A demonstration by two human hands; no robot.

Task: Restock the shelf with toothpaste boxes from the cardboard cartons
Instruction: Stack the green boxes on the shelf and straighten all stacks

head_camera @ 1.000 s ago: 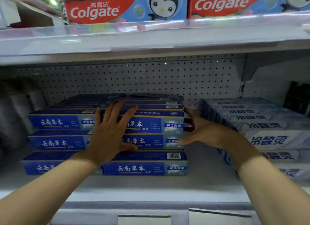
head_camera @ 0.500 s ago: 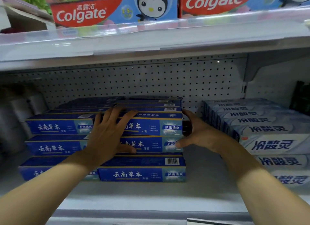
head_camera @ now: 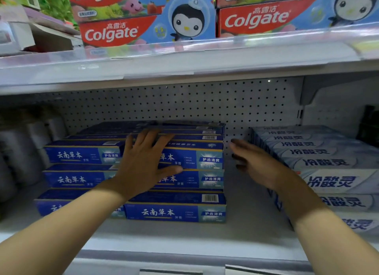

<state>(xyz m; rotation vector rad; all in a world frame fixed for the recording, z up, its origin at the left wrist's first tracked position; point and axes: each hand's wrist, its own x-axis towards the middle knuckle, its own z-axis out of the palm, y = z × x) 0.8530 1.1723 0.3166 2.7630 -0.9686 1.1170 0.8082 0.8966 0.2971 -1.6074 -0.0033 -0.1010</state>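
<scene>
Partly hidden behind the left hand (head_camera: 143, 164), the stack of dark blue cardboard toothpaste boxes (head_camera: 184, 211) sat three tiers high toward the middle of the white metal shelf (head_camera: 184, 240), its rear rows fading into shadow against the perforated white back panel (head_camera: 184, 104). That hand lay flat on the front faces of the upper two tiers, fingers straight and spread, thumb stretched out along the seam between them. The right hand (head_camera: 258, 164) hovered in the bare gap just beside the stack's right end, fingers loosely extended and holding nothing; its fingertips were blurred and dark, and contact with the boxes could not be made out. Right of the gap, pale grey-white toothpaste boxes (head_camera: 328, 164) ran off the frame's edge. At the shelf's left end, grey cylindrical items (head_camera: 20, 151) were too dim to identify. A strip of bare shelf lay open along the front edge. Above, red-and-blue Colgate cartons with a penguin figure (head_camera: 147, 20) were cut off at the top.
</scene>
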